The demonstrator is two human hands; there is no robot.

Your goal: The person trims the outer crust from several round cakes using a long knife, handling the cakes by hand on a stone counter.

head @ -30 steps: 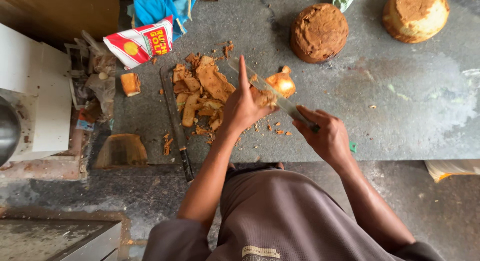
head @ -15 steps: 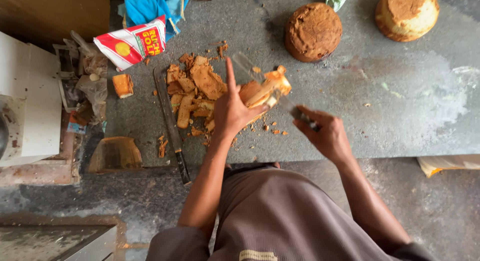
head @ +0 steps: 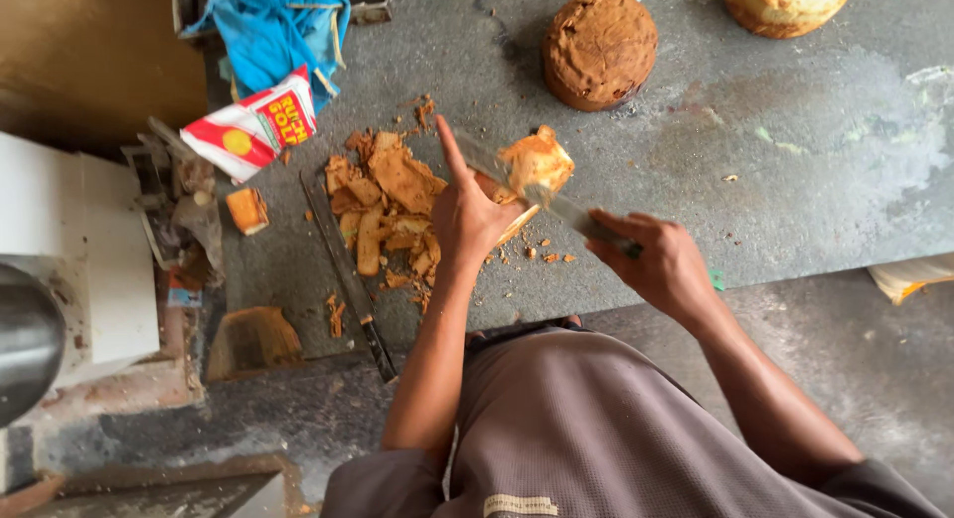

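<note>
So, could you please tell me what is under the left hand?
The left hand holds a pale husked piece, the knife across it. Its underside is hidden.

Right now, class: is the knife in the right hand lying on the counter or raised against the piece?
Raised: the right hand holds the knife with its blade across the orange-brown piece, which the left hand steadies.
</note>
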